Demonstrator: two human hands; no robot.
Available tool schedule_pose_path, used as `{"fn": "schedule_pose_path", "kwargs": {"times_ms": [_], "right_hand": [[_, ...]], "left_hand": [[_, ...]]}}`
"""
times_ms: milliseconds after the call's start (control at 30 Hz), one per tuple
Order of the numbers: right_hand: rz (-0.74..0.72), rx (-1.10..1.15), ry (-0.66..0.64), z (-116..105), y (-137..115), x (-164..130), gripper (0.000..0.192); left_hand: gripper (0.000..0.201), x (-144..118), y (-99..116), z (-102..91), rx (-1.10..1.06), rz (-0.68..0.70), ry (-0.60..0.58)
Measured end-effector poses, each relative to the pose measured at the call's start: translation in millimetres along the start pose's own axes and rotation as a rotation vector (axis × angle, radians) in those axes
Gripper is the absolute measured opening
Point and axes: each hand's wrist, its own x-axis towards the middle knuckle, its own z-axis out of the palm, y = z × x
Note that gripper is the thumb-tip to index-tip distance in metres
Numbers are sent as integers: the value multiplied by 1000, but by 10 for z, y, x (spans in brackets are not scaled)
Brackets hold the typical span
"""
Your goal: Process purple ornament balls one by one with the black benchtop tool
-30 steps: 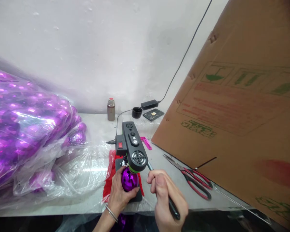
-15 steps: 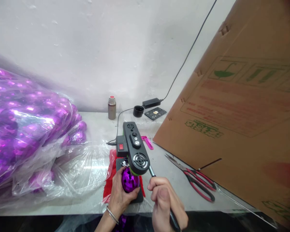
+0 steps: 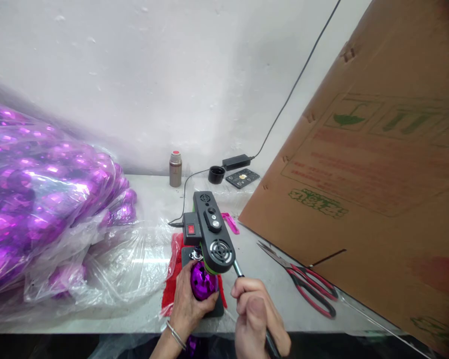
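Observation:
My left hand [image 3: 187, 306] cups a shiny purple ball ornament [image 3: 203, 282] that sits on the base of a small black bench press [image 3: 209, 232], right under its head. The ornament's silver cap [image 3: 196, 256] points up toward the machine. My right hand [image 3: 256, 319] is closed around the press's lever handle [image 3: 239, 273], which slants down from the machine's right side. A red cloth [image 3: 172, 284] lies beneath the press base.
A clear plastic bag full of purple ornaments [image 3: 41, 199] fills the left of the table. Red-handled scissors [image 3: 303, 279] lie to the right, by a large leaning cardboard sheet [image 3: 377, 164]. A small flask [image 3: 175, 169], a black cap [image 3: 216, 174] and a power adapter [image 3: 236, 161] stand at the back.
My right hand has stayed closed on the lever and dropped slightly lower in the picture. The view has shifted a little; my left hand keeps holding the ornament.

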Motion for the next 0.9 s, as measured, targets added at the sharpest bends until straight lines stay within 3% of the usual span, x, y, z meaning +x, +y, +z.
{"fn": "schedule_pose_path", "kwargs": {"times_ms": [900], "right_hand": [[-31, -7, 33, 38, 7, 6, 44]], "left_hand": [[77, 25, 127, -55, -6, -48, -32]]}}
